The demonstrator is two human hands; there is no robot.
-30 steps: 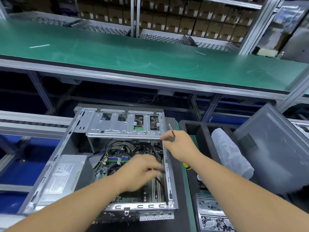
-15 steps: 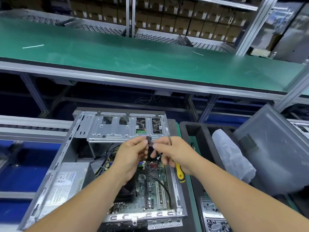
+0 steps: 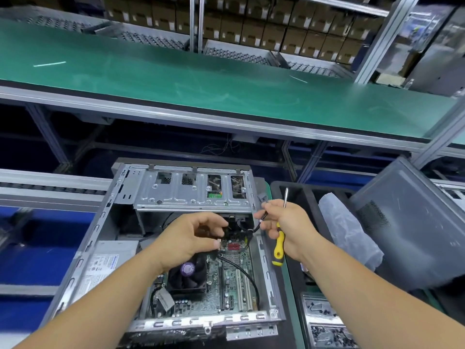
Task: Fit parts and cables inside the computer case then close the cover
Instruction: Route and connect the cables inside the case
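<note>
An open metal computer case point(image 3: 266, 270) lies on its side in front of me, its motherboard point(image 3: 234, 280), black CPU fan point(image 3: 187, 275) and silver drive cage point(image 3: 191, 195) showing. My left hand point(image 3: 193, 240) hovers over the board just below the cage, fingers curled around a small black connector. My right hand point(image 3: 284, 225) holds a yellow-handled screwdriver point(image 3: 279, 245), shaft pointing up, and its fingertips pinch a thin black cable point(image 3: 258, 224) at the case's right wall. The grey cover panel point(image 3: 407, 222) leans at the right.
A power supply point(image 3: 105, 263) fills the case's left side. Right of the case stands a black bin point(image 3: 297, 190) with a plastic-wrapped part point(image 3: 349, 233). A tray of screws point(image 3: 327, 323) sits at bottom right. A green conveyor bench point(image 3: 201, 79) spans the back.
Both hands rose from deep inside the case to just below the drive cage. They then drew apart, the right hand pulling the black cable towards the case's right wall.
</note>
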